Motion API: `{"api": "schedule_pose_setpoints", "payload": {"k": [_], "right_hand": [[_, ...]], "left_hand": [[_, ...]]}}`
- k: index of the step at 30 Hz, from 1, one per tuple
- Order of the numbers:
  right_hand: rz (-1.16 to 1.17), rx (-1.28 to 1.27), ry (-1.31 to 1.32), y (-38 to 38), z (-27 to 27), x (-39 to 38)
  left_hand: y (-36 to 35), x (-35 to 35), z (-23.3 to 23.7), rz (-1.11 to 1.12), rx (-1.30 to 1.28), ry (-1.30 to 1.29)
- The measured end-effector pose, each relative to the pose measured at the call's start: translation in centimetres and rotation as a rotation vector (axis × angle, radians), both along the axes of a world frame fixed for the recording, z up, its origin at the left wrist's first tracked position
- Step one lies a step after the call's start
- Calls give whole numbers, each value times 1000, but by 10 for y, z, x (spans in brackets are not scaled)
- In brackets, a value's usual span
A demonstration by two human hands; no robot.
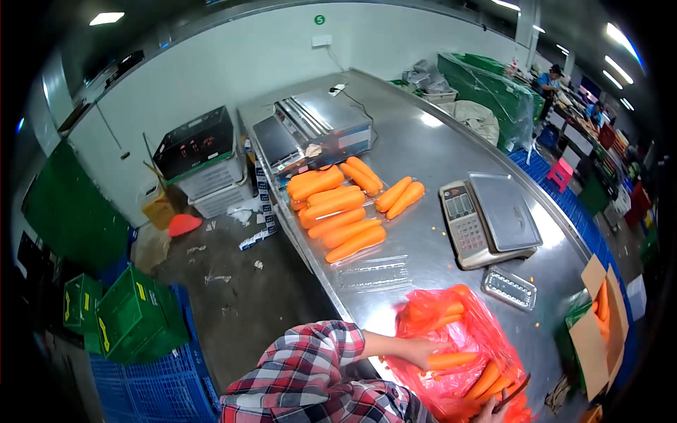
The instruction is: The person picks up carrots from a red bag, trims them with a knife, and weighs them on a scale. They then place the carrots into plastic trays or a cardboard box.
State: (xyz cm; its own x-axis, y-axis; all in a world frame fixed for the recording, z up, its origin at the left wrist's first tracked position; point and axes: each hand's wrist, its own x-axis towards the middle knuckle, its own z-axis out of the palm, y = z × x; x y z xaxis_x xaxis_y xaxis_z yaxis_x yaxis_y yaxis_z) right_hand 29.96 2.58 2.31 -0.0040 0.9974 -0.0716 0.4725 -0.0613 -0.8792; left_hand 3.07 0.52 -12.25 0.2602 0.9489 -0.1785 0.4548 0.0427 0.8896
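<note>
Long, smooth, bright orange carrots (486,381) fill an open, translucent red plastic bag (416,321) at the near edge of the steel table (409,127). Your left hand (423,351) is in it, fingers closed around the end of one carrot (453,361). Your right hand (490,414), partly out of view, grips a slim dark tool (513,395). Farther left lie a carrot pile (336,211), overlapping too much to count exactly, and two separate carrots (399,197). Two clear trays (509,287) and one scale (469,224) sit nearby.

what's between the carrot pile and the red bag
Clear plastic packaging lies on the metal table between the carrot pile and the red bag, in the head view.
</note>
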Motion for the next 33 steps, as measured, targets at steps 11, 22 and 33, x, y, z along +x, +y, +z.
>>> {"api": "schedule_pose_setpoints", "payload": {"k": [11, 22, 33], "right_hand": [[14, -5, 180, 42, -35, 11], [157, -33, 144, 11, -9, -19], [400, 261, -8, 10, 3, -23]], "left_hand": [[-15, 33, 91, -215, -20, -622], [-7, 12, 101, -17, 173, -379], [-5, 5, 136, -131, 175, 94]]}}
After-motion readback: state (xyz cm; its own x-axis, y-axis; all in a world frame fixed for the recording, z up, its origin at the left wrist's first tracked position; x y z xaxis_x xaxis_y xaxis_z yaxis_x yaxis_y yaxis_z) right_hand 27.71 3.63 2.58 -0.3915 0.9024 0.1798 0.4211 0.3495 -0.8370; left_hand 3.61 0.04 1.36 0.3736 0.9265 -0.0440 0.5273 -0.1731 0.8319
